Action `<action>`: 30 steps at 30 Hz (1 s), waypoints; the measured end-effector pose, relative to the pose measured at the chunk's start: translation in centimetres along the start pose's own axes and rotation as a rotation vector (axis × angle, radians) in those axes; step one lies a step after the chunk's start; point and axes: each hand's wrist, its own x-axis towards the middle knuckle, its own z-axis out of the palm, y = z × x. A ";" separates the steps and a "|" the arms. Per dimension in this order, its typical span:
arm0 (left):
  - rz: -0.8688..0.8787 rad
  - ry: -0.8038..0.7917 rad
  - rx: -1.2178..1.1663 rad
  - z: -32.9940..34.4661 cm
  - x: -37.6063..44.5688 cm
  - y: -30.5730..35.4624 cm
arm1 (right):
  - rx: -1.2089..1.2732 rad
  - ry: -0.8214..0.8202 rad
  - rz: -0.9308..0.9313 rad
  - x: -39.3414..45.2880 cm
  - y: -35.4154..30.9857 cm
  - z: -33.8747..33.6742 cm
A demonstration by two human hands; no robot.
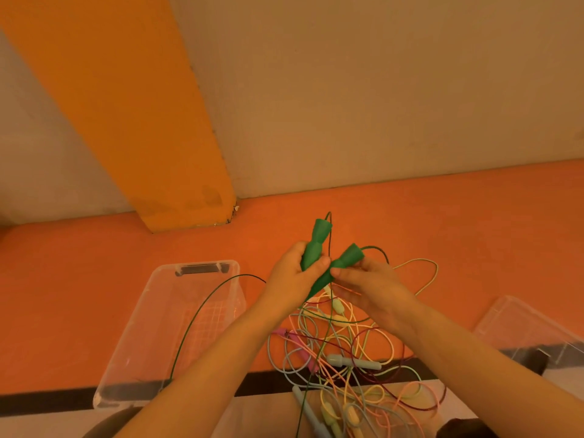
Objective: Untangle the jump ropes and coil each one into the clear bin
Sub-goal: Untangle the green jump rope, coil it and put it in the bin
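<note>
**Both hands hold the green handles, bin off to the left**

Left hand (295, 270) wraps its fingers and thumb around one green handle (316, 245), whose long axis stands nearly upright, tilted a little to the right, cord end on top. Right hand (368, 284) pinches the second green handle (339, 268) between thumb and fingers; this one lies on a diagonal, its wide end up and to the right, its narrow end down toward the left palm. The two handles nearly touch where the hands meet.

From the handles the green cord (202, 306) runs in a long arc over the clear bin (148, 343), which sits below and to the left of the hands, nearer the left arm. Its long side runs away from the person. Another strand of the same cord drops through the tangle of pastel ropes (344, 352), lying directly under the hands and toward the right forearm.

Both forearms reach forward and converge, hands raised above the orange floor (442, 222). Judging by this, the green rope looks largely free; coiling it would mean carrying it left and down. A second clear container (531, 330) sits to the far right.
</note>
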 end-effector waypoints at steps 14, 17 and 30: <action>-0.042 -0.162 0.181 -0.6 0.1 -0.2 | -0.371 -0.031 -0.016 0.2 -2.0 -0.8; -0.052 -0.182 0.218 -0.8 0.1 -0.2 | -0.994 0.073 -0.268 0.6 -4.0 -2.1; -0.012 -0.425 0.339 -0.7 -0.3 -0.1 | -1.935 -0.201 -0.887 1.6 -2.0 -3.3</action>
